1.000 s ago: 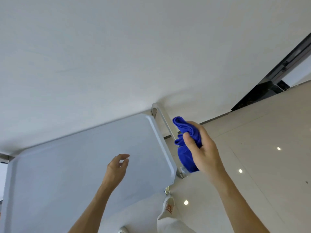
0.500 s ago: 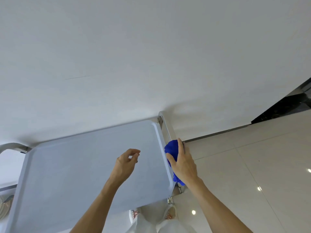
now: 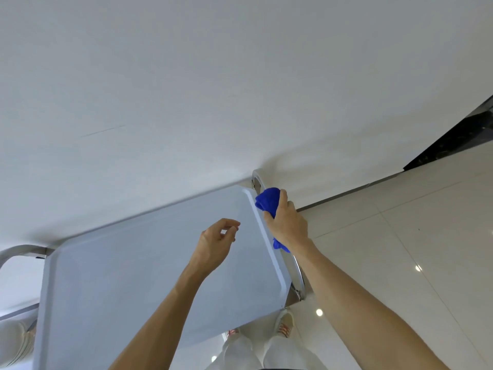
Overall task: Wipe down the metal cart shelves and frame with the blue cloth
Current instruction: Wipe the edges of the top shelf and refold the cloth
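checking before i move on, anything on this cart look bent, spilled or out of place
Nothing stands out. The cart's top shelf looks flat and bare, with no spill or dent showing. The right hand holds the blue cloth against the side handle bar, which looks intact. The left hand hovers above the shelf, holding nothing.

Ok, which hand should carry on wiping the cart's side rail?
Right. The right hand already grips the blue cloth against the side rail; the left hand hovers above the top shelf, holding nothing.
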`<state>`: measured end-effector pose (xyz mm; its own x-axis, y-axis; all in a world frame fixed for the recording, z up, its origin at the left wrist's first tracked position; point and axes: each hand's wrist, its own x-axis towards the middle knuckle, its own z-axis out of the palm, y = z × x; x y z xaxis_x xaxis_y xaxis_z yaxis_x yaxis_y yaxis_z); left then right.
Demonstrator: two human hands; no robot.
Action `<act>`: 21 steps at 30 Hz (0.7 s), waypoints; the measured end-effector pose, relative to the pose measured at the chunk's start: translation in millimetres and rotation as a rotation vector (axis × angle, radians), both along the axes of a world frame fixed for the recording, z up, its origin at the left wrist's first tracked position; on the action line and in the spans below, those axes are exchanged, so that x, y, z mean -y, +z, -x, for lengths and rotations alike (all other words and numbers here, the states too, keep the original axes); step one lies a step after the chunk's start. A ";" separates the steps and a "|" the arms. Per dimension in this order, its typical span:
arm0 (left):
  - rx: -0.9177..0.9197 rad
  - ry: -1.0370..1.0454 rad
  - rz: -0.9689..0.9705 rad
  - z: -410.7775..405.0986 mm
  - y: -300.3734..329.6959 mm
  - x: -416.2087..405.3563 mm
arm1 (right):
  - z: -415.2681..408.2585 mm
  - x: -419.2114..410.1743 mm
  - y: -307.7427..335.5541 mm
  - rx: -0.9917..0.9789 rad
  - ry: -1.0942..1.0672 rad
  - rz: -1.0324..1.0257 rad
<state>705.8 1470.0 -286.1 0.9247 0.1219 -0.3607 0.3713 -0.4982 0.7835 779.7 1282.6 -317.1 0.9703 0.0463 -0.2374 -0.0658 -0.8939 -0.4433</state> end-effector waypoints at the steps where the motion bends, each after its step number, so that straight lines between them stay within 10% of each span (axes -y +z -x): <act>1: 0.003 -0.015 -0.004 -4.3 -0.7 2.1 | 13.2 6.6 -2.0 0.020 0.009 -0.015; 9: 0.117 -0.262 -0.034 -41.9 3.5 49.2 | 154.9 65.7 -22.6 0.058 -0.090 -0.202; 21: -0.012 -0.709 -0.623 -64.9 7.5 61.7 | 80.9 36.5 -6.7 -0.033 -0.173 -0.158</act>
